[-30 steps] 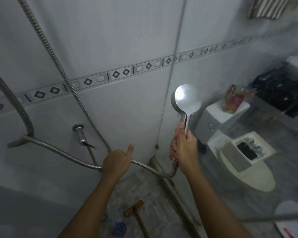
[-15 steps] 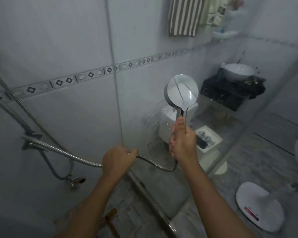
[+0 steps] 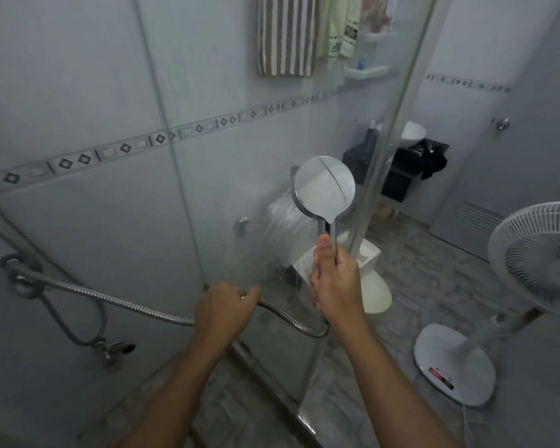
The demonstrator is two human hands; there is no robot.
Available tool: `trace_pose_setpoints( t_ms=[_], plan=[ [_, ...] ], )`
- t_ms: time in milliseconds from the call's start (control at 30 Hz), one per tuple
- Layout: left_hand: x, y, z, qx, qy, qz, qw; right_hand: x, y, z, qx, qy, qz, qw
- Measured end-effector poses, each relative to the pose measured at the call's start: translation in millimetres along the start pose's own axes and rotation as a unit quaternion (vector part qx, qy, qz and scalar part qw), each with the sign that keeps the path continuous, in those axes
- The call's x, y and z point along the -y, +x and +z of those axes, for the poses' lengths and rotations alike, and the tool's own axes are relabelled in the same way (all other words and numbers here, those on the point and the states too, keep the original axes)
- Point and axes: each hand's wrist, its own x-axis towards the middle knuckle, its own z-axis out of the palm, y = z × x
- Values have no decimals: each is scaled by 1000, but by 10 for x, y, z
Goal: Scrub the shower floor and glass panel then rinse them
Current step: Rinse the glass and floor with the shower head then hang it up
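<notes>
My right hand (image 3: 335, 284) grips the handle of a round chrome shower head (image 3: 324, 188), held upright and facing the glass panel (image 3: 272, 150). Water sprays from it onto the glass and runs down in streaks. My left hand (image 3: 223, 307) is closed around the metal shower hose (image 3: 126, 302), which loops from the wall fitting at the left to the handle. The grey tiled shower floor (image 3: 233, 412) shows at the bottom, between my forearms.
A bidet sprayer (image 3: 117, 350) hangs low on the left wall. Beyond the glass stand a toilet (image 3: 375, 292), a dark vanity (image 3: 414, 163) and a white pedestal fan (image 3: 537, 253) at the right. A striped towel (image 3: 286, 33) hangs high on the wall.
My view has swung right, from the tiled corner to the glass panel. My left hand closed on the hose, and water now hits the glass.
</notes>
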Motion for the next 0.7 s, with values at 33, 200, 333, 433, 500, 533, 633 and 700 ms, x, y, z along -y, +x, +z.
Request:
trace_pose_setpoints(
  t_ms=[33,200,333,433,500,533,633,700],
  plan=[
    [-17,-22,8,2,7,0,1000,1,-18,-19,0,-4,1,1000],
    [-198,-163,79,1,30,9,1000,-12,-152,-212,-7,-15,8,1000],
    [-287,-266,135,5,23,9,1000,-38,-250,-332,-7,-40,11,999],
    [-311,-326,178,9,22,15,1000,-65,-291,-379,-11,-49,17,999],
    [-320,-360,205,11,18,21,1000,-102,-307,-396,-13,-48,21,999],
    [-324,-376,213,11,13,23,1000,-120,-316,-401,-12,-51,21,998],
    [-327,-392,230,6,-8,30,1000,-150,-330,-414,-7,-54,22,998],
    [-343,-380,205,-1,-25,35,999,-114,-318,-404,-4,-51,20,998]
  ],
)
